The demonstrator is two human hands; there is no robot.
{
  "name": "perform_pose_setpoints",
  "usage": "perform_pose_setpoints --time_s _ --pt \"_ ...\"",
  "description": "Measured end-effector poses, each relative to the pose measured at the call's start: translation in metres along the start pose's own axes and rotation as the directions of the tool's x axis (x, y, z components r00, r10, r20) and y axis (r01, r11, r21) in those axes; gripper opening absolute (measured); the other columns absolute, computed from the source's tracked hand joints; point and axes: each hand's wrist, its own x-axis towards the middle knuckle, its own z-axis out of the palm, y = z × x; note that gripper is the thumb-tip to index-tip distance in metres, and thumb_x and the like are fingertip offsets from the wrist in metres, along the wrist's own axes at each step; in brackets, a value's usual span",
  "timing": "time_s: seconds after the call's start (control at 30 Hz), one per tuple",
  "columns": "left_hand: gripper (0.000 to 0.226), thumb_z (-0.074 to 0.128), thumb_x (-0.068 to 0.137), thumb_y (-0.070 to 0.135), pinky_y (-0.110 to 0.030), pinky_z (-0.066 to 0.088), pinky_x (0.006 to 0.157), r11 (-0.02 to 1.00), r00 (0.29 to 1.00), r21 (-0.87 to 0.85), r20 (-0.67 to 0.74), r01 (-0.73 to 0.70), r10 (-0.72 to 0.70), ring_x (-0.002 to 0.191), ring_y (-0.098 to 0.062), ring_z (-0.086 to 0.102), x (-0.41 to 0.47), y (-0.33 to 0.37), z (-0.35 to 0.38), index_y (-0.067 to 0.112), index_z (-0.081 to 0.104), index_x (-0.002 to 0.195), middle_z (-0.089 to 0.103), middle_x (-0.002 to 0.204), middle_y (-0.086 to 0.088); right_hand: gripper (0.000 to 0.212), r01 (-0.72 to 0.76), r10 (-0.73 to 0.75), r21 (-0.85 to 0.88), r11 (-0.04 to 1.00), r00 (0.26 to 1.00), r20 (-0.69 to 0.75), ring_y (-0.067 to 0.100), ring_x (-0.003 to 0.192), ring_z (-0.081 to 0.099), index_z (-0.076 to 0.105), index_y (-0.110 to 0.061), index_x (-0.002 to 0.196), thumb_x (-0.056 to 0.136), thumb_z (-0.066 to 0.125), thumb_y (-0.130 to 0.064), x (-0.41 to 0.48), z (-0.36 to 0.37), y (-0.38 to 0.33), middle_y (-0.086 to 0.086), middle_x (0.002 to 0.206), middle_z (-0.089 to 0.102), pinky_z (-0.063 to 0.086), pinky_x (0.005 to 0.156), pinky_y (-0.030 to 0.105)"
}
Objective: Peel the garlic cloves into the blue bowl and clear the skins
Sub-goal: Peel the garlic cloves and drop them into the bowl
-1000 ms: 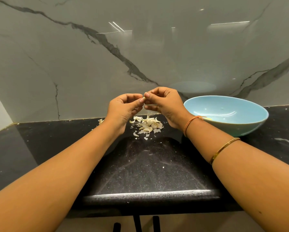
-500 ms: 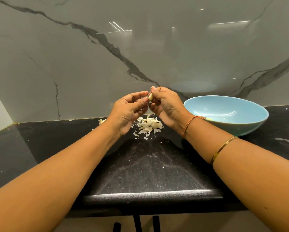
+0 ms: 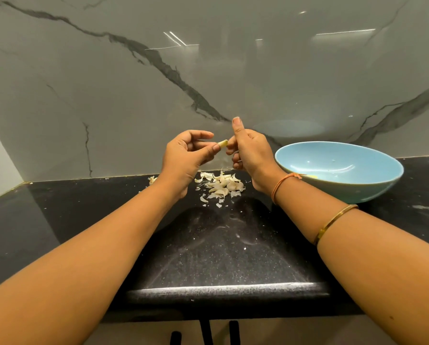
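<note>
Since half a second earlier the hands had drawn slightly apart, and the right hand [image 3: 252, 155] had raised its forefinger straight up. The left hand [image 3: 183, 158] had its fingers clamped on the garlic clove [image 3: 223, 144], above the skins [image 3: 220, 186] heaped on the bench [image 3: 59, 210]. Whether the right fingers pinched anything could not be told. The blue bowl [image 3: 332, 158] stood just right of them.

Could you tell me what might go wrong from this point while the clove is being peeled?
The left hand pinches the garlic clove only by one end, above the skins pile, not the blue bowl; a slip would likely drop it among the skins. The pile lies close beside the bowl, so clearing it carelessly might flick flakes in.
</note>
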Motion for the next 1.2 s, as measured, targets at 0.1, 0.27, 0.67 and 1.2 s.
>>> perform_pose_setpoints --time_s 0.1,0.27,0.67,1.2 --pt "0.019 0.070 0.079 0.000 -0.020 0.053 0.071 1.000 1.000 -0.008 -0.026 -0.001 0.001 0.077 -0.011 0.065 0.0038 -0.0008 -0.0036 0.012 0.063 0.093 0.067 0.078 -0.004 0.030 0.107 -0.108 0.015 0.994 0.991 0.080 0.008 0.051 0.048 0.053 -0.006 0.080 0.095 0.053 -0.032 -0.0002 0.0022 0.0031 0.003 0.065 0.054 0.046 0.050 0.022" --pt "0.019 0.070 0.078 0.000 -0.022 0.053 0.074 0.996 0.999 -0.077 -0.011 0.044 -0.045 0.079 -0.013 0.063 0.0048 -0.0021 -0.0023 0.012 0.063 0.091 0.065 0.079 -0.003 0.019 0.143 -0.147 0.057 0.988 0.987 0.063 0.008 0.051 0.049 0.051 -0.006 0.076 0.095 0.051 -0.010 0.0008 0.0036 0.0044 0.006 0.064 0.054 0.047 0.048 0.016" --pt "0.019 0.068 0.078 -0.003 -0.022 0.056 0.075 0.988 0.998 -0.139 -0.023 0.063 -0.066 0.077 -0.010 0.067 0.0029 -0.0010 0.0005 0.009 0.064 0.092 0.069 0.078 -0.002 0.029 0.077 -0.085 0.094 0.993 0.993 0.084 0.009 0.051 0.050 0.055 -0.005 0.085 0.096 0.049 -0.031 -0.0026 -0.0007 0.0013 0.005 0.066 0.054 0.050 0.051 0.021" --pt "0.019 0.064 0.081 -0.005 -0.021 0.056 0.074 0.975 0.997 -0.209 0.035 0.081 -0.076 0.070 -0.007 0.065 -0.0013 0.0009 0.0053 0.010 0.061 0.092 0.068 0.066 0.005 0.031 -0.030 0.026 0.105 0.994 0.999 0.038 0.008 0.047 0.039 0.048 -0.010 0.068 0.097 0.049 -0.022 -0.0029 0.0035 0.0048 0.002 0.058 0.048 0.034 0.044 0.020"
